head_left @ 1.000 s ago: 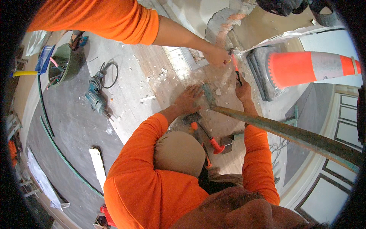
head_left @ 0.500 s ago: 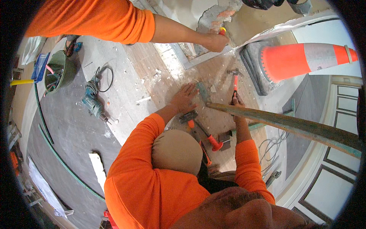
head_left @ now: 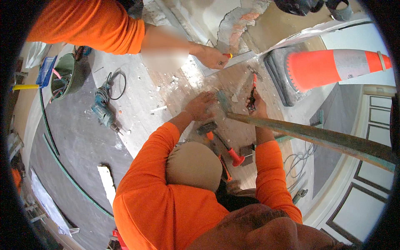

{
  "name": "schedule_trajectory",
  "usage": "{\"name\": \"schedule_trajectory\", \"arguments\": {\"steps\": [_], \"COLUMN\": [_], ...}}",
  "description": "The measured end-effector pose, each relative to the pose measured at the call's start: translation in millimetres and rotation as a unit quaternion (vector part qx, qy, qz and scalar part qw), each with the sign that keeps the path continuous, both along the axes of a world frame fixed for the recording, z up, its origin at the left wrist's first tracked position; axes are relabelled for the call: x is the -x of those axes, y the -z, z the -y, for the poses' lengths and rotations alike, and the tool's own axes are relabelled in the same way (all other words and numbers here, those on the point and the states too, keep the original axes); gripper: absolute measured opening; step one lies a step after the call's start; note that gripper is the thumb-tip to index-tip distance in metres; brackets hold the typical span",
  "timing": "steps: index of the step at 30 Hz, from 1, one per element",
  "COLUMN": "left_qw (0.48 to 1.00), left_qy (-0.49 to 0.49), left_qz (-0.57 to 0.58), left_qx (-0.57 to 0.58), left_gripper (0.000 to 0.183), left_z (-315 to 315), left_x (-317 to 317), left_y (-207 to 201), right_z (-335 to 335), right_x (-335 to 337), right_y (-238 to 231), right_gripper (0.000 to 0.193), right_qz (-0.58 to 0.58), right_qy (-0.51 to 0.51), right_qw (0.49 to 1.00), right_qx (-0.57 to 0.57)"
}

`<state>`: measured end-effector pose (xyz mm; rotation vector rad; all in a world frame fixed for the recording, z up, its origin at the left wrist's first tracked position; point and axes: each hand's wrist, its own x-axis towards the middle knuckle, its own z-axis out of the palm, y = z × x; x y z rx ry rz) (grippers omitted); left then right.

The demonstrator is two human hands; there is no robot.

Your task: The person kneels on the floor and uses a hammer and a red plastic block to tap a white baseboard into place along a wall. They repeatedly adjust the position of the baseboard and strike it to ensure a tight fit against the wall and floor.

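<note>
My left hand (head_left: 201, 106) lies open with fingers spread over the floor, beside the flat foot (head_left: 223, 101) of a weathered blue-green metal post (head_left: 300, 133). To the right of the post, my right hand (head_left: 258, 106) grips the dark lower part of a hammer (head_left: 254, 83) with a red handle. The hammer's head points away from me. By my knee, a black-headed sledgehammer (head_left: 225, 143) with a red grip lies on the floor. Ahead, a co-worker's hand (head_left: 213, 57) closes round a tool with a red and yellow end; the rest of that tool is hidden.
A traffic cone (head_left: 316, 68) lies on its side at the right. To the left are a blue power drill (head_left: 102, 106) with its cord and a dark green bucket (head_left: 66, 79) of tools. Broken wall plaster (head_left: 239, 27) and rubble lie ahead; a cable (head_left: 302, 162) coils at the right.
My right hand, with the hammer, has shifted a little away from me. The co-worker's hand has moved left and nearer to me. My left hand has barely moved.
</note>
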<state>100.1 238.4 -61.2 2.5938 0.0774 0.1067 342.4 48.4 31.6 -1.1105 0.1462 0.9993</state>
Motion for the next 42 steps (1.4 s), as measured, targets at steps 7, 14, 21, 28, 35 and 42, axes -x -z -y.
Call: {"name": "schedule_trajectory", "arguments": {"steps": [7,14,21,28,35,42], "left_qw": [0.999,1.000,0.999,0.997,0.991,0.919], "left_qy": [-0.011,0.008,0.013,0.016,-0.020,-0.320], "left_qz": [0.023,0.000,0.047,0.074,0.076,0.222], "left_qx": [0.032,-0.005,0.018,0.027,0.113,0.058], "left_gripper": [0.073,0.078,0.070,0.073,0.059,0.025], "left_z": [2.1,1.0,0.7,0.2,0.2,-61.4], "left_x": [0.8,1.3,0.5,0.3,-8.3,18.6], "left_y": [-6.8,-1.5,1.2,4.7,11.5,-7.9], "right_z": [-26.7,-34.1,-20.1,63.0,138.2,192.5], "right_x": [4.4,3.1,7.9,15.4,-3.6,61.5], "right_y": [14.5,-0.1,-4.1,36.1,36.5,-32.7], "right_gripper": [0.020,0.019,0.026,0.033,0.031,0.035], "right_qz": [0.012,0.000,0.063,0.258,0.232,0.329], "right_qy": [-0.015,-0.026,-0.034,-0.060,-0.235,-0.366], "right_qw": [0.999,0.999,0.992,0.908,0.838,0.713], "right_qx": [0.035,0.047,0.104,0.326,0.434,0.499]}}
